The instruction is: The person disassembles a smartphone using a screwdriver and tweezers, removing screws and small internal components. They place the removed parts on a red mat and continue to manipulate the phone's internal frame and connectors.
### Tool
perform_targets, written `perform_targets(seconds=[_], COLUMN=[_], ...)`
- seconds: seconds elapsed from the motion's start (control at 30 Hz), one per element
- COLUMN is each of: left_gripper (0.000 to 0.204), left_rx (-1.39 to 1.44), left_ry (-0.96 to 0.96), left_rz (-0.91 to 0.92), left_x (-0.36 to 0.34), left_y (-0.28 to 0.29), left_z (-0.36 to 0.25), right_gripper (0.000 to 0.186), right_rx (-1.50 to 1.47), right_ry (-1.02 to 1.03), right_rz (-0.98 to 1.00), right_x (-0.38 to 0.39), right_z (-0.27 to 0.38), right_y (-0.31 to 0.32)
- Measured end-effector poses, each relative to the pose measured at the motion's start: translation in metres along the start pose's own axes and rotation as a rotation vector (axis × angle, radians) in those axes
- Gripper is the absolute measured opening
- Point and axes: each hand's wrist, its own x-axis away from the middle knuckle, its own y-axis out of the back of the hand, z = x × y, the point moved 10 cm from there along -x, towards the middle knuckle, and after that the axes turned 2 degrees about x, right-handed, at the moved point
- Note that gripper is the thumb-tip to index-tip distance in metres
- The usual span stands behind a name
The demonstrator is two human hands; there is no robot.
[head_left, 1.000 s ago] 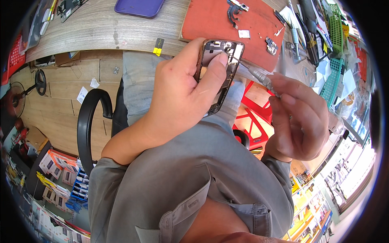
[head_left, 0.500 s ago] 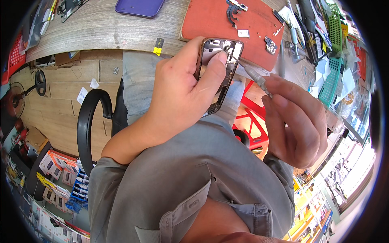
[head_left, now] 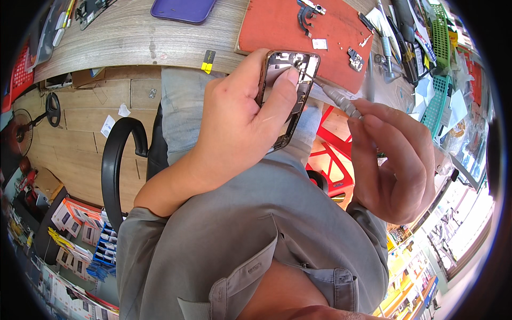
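An opened smartphone (head_left: 303, 98), its inner parts exposed, is gripped in my left hand (head_left: 240, 117) with the thumb pressed over its interior. The phone tilts above my lap, close to the table's front edge. Between the thumb and fingers of my right hand (head_left: 397, 154) is a thin grey screwdriver (head_left: 344, 103). Its tip points into the upper right part of the phone; whether it touches a screw is too small to tell. On the red mat (head_left: 277, 26) behind the phone lie a camera module with a flex cable (head_left: 306, 20) and a small metal part (head_left: 356, 60).
A purple phone case (head_left: 184, 9) and a small black-and-yellow piece (head_left: 208, 61) lie on the wooden table (head_left: 117, 40). Tools (head_left: 405, 42) and green baskets (head_left: 437, 106) crowd the right side. A black chair armrest (head_left: 113, 165) stands at my left, a red stool (head_left: 333, 160) below the table.
My right hand and the back end of the screwdriver have shifted slightly right and down, and its grip has changed a little. My left hand and the phone stay in place.
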Motion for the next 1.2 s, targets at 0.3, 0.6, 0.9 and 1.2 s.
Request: perform_targets(seconds=[0.3, 0.6, 0.9, 1.2], left_gripper=[0.02, 0.02, 0.021, 0.02], left_rx=[-0.002, -0.023, -0.014, -0.023], left_ry=[0.002, 0.003, -0.047, -0.037], left_rz=[-0.011, -0.014, 0.005, -0.015], left_x=[0.001, 0.001, -0.001, 0.001], left_y=[0.0, 0.0, -0.001, 0.0], left_z=[0.001, -0.004, -0.004, -0.003], right_gripper=[0.045, 0.048, 0.051, 0.055], right_rx=[0.042, 0.07, 0.071, -0.03], right_ry=[0.094, 0.018, -0.025, -0.067], right_rz=[-0.011, 0.081, 0.151, 0.075], right_x=[0.0, -0.003, -0.003, 0.002], right_z=[0.001, -0.002, -0.001, -0.011], right_y=[0.0, 0.001, 0.001, -0.003])
